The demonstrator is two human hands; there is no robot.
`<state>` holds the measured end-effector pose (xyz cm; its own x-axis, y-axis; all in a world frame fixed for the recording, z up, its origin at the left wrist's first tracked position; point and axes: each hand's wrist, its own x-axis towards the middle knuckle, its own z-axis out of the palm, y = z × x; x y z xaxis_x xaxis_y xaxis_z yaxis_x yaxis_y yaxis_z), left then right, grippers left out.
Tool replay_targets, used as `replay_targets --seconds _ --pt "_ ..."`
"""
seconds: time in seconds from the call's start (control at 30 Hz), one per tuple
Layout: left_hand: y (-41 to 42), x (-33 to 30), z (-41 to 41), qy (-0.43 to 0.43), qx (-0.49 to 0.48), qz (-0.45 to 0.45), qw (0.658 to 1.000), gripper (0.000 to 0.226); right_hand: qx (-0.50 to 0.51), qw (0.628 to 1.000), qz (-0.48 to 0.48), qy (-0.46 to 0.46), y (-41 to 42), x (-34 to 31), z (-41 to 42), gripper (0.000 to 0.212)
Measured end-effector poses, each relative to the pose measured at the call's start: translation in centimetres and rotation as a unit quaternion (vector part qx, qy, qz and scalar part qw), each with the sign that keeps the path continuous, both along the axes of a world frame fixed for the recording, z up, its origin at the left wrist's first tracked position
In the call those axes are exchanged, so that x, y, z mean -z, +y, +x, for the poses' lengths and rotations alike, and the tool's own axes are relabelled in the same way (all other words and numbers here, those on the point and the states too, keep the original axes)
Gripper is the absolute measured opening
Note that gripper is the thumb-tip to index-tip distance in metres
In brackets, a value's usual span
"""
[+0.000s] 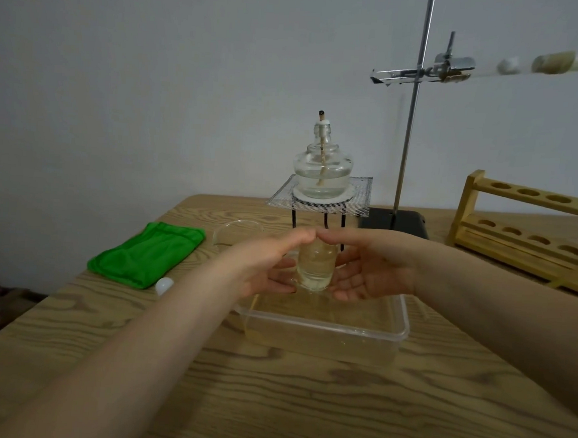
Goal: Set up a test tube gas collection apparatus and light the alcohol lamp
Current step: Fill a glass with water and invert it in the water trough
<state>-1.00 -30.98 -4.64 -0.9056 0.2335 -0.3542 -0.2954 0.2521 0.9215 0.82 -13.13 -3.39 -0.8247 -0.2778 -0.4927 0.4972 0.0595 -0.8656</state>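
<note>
You are working over a wooden table [304, 404]; at its far right stands a retort stand [409, 131] on a dark base, its clamp [451, 68] gripping a nearly horizontal test tube [523, 68] that runs off the right edge; beside the stand, further right, sits a wooden test tube rack [521, 231]. In front of you lies a clear plastic tub [322, 331] holding water; to its left a folded green cloth [148, 253] lies flat, with a small white ball-like object [163, 285] just at its near corner; behind the tub a tripod carries a wire gauze [359, 195], and the alcohol lamp [323, 167] stands on that gauze, uncapped, with no flame visible on the wick. An empty glass dish [236, 233] sits between cloth and tripod. Your left hand [265, 264] and right hand [375, 267] cup a small glass bottle [316, 265] from either side above the tub, fingers curled loosely round it, thumbs meeting over its top; the bottle looks upright, its contents pale and hard to make out.
</note>
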Motion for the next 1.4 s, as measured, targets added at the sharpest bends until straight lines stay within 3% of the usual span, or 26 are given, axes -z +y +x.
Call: replay_targets --seconds 0.3,0.57,0.9,1.4 --pt "-0.5 -0.3 0.5 -0.008 0.042 -0.008 0.999 0.09 -0.004 1.0 0.003 0.0 0.0 0.2 0.1 0.083" --pt "-1.1 -0.4 0.5 0.025 0.061 -0.052 0.997 0.083 -0.018 0.999 0.04 0.009 -0.2 0.3 -0.3 0.083" --pt "-1.4 -0.7 0.8 0.19 -0.004 -0.18 0.965 0.074 -0.061 0.989 0.134 0.011 -0.7 0.7 -0.5 0.085" --pt "-0.9 1.5 0.4 0.262 -0.015 -0.165 0.951 0.047 -0.084 0.976 0.203 -0.001 -1.7 1.8 -0.6 0.066"
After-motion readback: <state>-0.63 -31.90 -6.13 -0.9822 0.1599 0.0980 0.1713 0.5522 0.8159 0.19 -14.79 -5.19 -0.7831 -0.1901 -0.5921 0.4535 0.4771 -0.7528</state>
